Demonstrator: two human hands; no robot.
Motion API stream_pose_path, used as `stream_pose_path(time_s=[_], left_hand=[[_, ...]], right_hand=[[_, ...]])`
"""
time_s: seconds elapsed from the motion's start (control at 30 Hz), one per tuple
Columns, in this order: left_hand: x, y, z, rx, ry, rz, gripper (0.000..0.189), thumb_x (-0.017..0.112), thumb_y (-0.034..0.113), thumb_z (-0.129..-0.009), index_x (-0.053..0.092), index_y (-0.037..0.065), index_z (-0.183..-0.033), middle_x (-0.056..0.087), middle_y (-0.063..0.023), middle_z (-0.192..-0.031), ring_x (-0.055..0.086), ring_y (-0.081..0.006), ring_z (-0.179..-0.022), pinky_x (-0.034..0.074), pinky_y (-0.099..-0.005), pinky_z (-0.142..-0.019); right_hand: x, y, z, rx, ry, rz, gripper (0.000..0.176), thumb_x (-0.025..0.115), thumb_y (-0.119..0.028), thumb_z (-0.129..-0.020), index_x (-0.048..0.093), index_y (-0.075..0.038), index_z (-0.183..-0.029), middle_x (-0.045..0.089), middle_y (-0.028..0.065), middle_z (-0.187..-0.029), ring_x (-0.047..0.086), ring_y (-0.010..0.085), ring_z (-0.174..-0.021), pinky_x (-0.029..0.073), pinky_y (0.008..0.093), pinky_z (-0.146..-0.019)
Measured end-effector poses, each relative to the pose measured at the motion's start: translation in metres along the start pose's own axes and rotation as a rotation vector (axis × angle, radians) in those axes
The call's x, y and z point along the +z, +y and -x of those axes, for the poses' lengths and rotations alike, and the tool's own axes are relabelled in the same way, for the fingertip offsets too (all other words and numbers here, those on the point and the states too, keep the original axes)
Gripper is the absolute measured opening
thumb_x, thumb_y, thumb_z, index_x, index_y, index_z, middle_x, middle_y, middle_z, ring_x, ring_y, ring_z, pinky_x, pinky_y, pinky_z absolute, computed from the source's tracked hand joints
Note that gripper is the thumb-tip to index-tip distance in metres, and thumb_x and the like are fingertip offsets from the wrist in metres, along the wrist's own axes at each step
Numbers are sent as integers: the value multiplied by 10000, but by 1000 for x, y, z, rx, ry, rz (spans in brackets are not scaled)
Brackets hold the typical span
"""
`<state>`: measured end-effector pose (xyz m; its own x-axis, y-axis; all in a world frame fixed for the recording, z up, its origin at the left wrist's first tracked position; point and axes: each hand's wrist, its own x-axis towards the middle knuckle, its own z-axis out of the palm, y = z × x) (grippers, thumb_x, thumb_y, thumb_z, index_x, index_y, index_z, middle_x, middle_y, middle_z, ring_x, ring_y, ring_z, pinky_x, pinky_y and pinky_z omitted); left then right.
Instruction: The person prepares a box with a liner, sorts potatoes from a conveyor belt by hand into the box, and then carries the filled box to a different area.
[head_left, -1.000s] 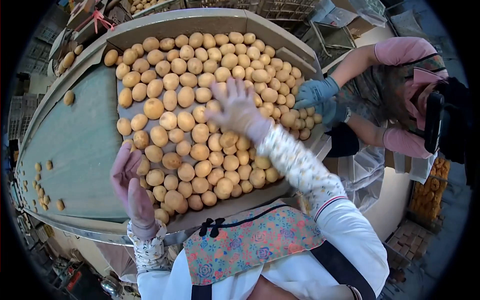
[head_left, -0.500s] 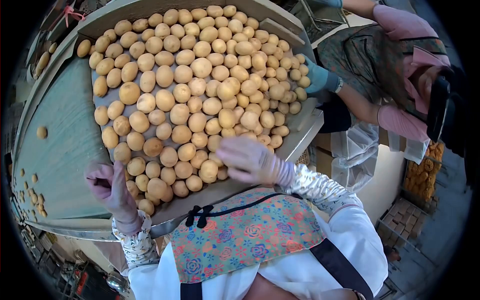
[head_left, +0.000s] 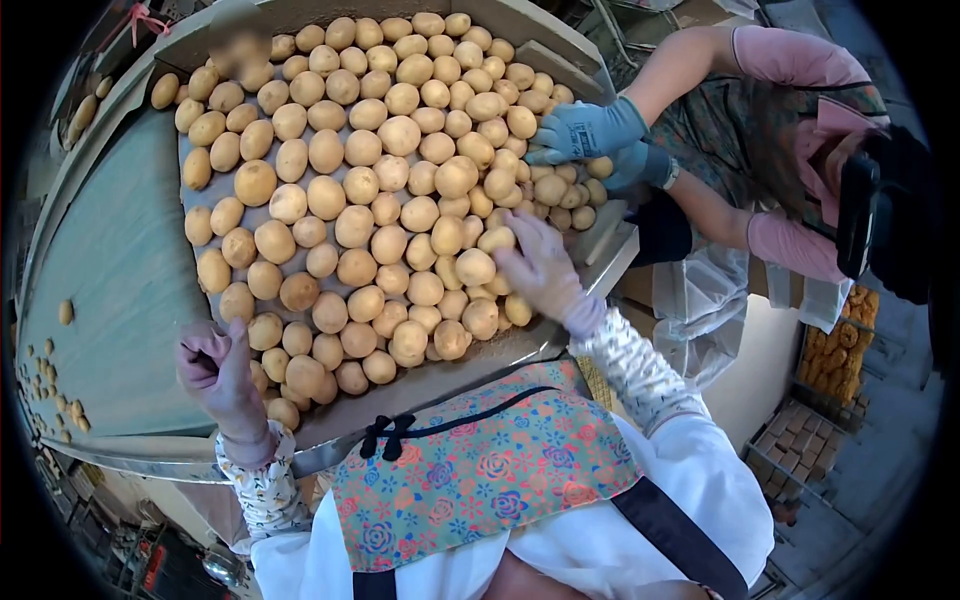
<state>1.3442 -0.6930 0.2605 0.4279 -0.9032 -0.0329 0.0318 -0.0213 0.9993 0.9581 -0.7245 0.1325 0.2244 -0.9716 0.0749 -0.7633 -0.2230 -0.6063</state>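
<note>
Raised rims [head_left: 548,30] border the potatoes [head_left: 399,134] (right hand [head_left: 540,268] touching, left hand [head_left: 218,372] beside).

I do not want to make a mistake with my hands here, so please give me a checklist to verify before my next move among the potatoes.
1. Right hand at the potatoes: ok, its fingers are over them.
2. Right hand apart from the co-worker's blue-gloved hands: ok, potatoes show between them.
3. Left hand empty: cannot tell, its fingers are curled.
4. Potatoes spread evenly: not ok, they crowd near the co-worker, with gaps toward the green belt.
5. Potato undersides sound: cannot tell, they are hidden.
</note>
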Motion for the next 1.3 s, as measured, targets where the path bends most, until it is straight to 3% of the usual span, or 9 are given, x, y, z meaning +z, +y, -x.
stream_pose_path(time_s=[0.13,0.2,0.27,0.47,0.5,0.67,0.97,1.13,1.3], left_hand=[[-4,-6,-4,21,15,-119,342,675,-141,-847,443,109,-838,402,50,-808,356,-33,-721,294,-168,-693],[-3,-8,-5,25,-44,-119,338,670,-142,-851,442,108,-838,397,49,-807,351,-35,-719,297,-170,-690],[1,-9,-4,20,-78,-122,337,670,-142,-852,442,107,-840,391,47,-808,349,-37,-721,298,-172,-691],[1,-7,-3,9,-110,-154,333,671,-131,-859,439,109,-844,394,48,-811,357,-36,-728,314,-175,-688],[0,-4,-2,-30,-116,-147,331,670,-126,-862,439,109,-845,402,46,-817,364,-38,-734,323,-177,-692],[-1,-4,-1,82,-139,-219,333,707,-93,-848,446,104,-787,424,65,-765,322,-10,-648,253,-186,-570],[2,4,-3,67,-184,-250,296,706,-76,-839,462,85,-789,437,53,-758,334,-11,-643,282,-190,-563],[0,0,-6,141,-168,-246,298,696,-87,-847,456,80,-788,441,51,-760,345,-14,-646,294,-189,-563],[9,6,-7,297,-250,-388,286,693,-83,-862,465,73,-788,431,50,-728,321,-5,-595,279,-193,-522]], right_hand=[[-16,42,15,-24,-121,85,437,659,-216,-922,598,-38,-1316,594,165,-1262,563,386,-1151,458,470,-952],[-28,22,-23,-59,137,395,379,687,-143,-817,672,-82,-1191,606,104,-1220,552,316,-1171,411,464,-998],[-17,46,-44,-163,22,611,326,675,-116,-830,676,-92,-1156,640,107,-1146,568,317,-1161,424,447,-1021],[-38,32,-92,163,-716,853,396,697,-227,-796,654,-139,-1180,700,70,-1142,669,267,-1084,520,416,-893],[-38,38,-98,150,-778,809,407,679,-275,-819,643,-128,-1197,708,116,-1128,695,295,-1029,564,432,-802],[-50,55,-98,133,-762,577,380,660,-304,-810,631,-93,-1125,704,180,-1075,676,353,-1027,550,473,-841],[-28,58,-64,118,-385,210,331,660,-279,-870,560,-77,-1112,562,206,-1126,564,435,-1072,475,493,-923],[-32,50,-64,409,-575,356,543,533,-170,-895,456,-140,-1432,500,224,-1400,534,421,-1245,462,473,-1040],[-33,62,-91,387,-791,267,606,638,-174,-836,447,-83,-1404,549,248,-1336,547,404,-1229,478,460,-1012]])
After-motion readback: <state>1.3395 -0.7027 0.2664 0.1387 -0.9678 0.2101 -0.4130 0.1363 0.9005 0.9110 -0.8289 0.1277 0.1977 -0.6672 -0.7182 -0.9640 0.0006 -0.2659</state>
